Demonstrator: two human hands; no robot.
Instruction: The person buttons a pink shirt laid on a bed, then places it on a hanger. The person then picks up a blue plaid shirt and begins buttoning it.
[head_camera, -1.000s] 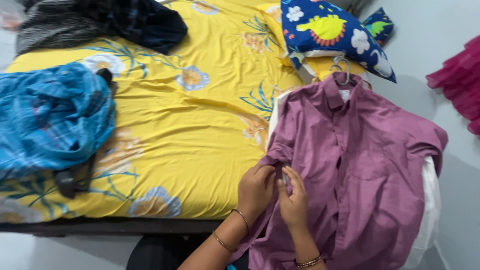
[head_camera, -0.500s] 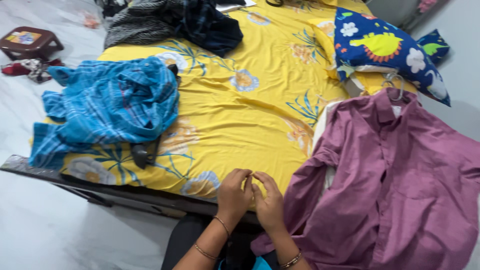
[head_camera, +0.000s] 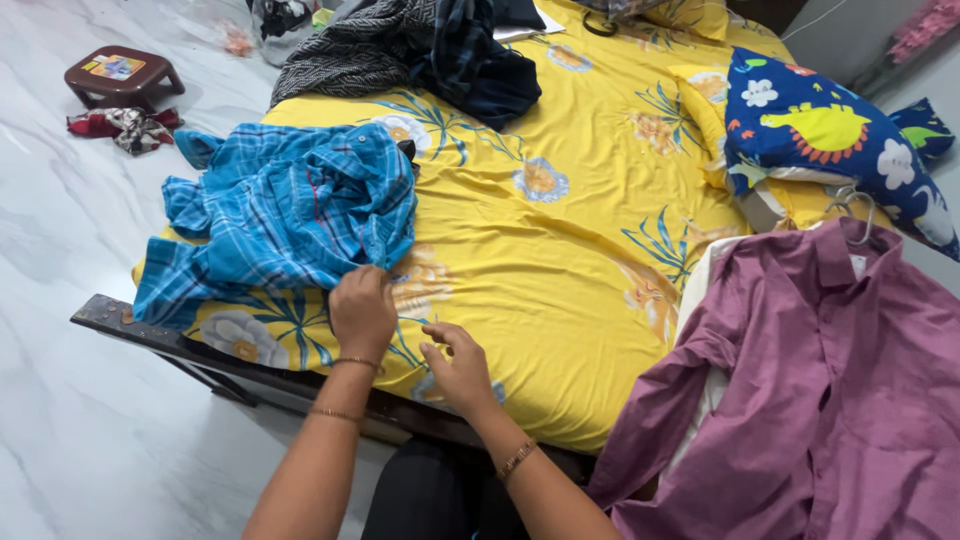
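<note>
Fingers (head_camera: 375, 275) of left hand (head_camera: 362, 312) gripping one blue shirt (head_camera: 285, 215); one purple shirt (head_camera: 810, 390)

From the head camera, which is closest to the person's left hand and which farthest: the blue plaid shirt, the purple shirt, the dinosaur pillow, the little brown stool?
From the left hand:
1. Blue plaid shirt, right at the fingertips, on the bed's left side.
2. Purple shirt, off to the right.
3. Brown stool, on the floor, far left.
4. Dinosaur pillow, far right on the bed.

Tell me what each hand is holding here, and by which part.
The left hand grips the blue plaid shirt at its lower edge nearest the person. The right hand holds nothing, hovering open over the yellow bedsheet.
</note>
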